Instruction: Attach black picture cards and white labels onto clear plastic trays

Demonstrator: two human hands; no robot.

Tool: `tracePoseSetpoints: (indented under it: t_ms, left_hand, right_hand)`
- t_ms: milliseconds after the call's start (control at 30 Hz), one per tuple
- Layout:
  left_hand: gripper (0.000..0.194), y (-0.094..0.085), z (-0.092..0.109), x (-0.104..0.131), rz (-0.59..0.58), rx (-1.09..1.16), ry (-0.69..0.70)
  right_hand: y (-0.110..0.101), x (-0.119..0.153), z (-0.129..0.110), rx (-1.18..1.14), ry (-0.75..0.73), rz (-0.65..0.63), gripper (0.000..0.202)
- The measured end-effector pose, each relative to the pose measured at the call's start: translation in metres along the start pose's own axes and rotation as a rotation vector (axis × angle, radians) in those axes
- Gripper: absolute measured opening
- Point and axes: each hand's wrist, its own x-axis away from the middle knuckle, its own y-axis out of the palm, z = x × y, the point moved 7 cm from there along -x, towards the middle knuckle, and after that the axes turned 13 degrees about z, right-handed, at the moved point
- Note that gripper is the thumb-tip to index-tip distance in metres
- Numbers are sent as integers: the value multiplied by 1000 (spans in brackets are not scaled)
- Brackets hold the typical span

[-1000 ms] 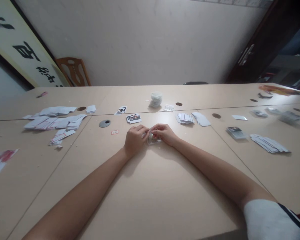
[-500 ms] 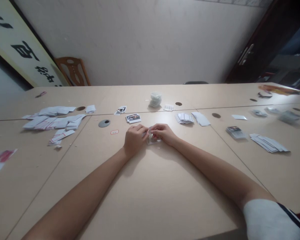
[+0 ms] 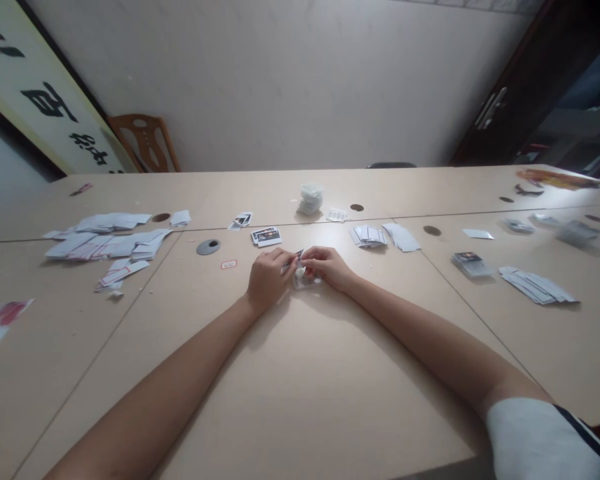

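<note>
Near the middle of the table, my left hand (image 3: 271, 279) and my right hand (image 3: 329, 268) meet with their fingers pinched. Between and below the fingertips shows a small clear plastic packet (image 3: 306, 280), held low over the tabletop or touching it; which one I cannot tell. A small dark piece sticks up between the fingertips, too small to name. Much of what I hold is hidden behind my fingers. Just beyond my left hand lies a small stack of picture cards (image 3: 267, 236), with a few more picture cards (image 3: 241, 221) farther left.
A pile of clear packets (image 3: 311, 199) stands beyond my hands, beside a flat clear piece (image 3: 337, 215). White cards (image 3: 369, 236) lie right of it. Many white paper slips (image 3: 105, 243) cover the left side. A clear box (image 3: 472, 265) and fanned cards (image 3: 537, 285) lie far right.
My fingers have shifted slightly at the packet, and the dark piece between the fingertips shows more. Reddish colour seen in the packet earlier shows less. Everything else on the table stays put.
</note>
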Motion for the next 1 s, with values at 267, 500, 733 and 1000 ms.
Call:
tracePoseSetpoints:
  t_ms: [267,500,733,1000]
  left_hand:
    - [10,0,-3,0,-14,39,-18]
    - [14,-1,-1,-1,-5,-3,-7]
    - [15,-1,0,-2,-6,-34,7]
    - [10,-2,0,-2,7,17,-14]
  right_hand:
    - [0,1,0,17,-3,-2,22]
    - [0,0,0,15,0,-1,21]
    - [-1,-1,2,-10,26,13,24]
    - [-1,0,1,24,3,11,23]
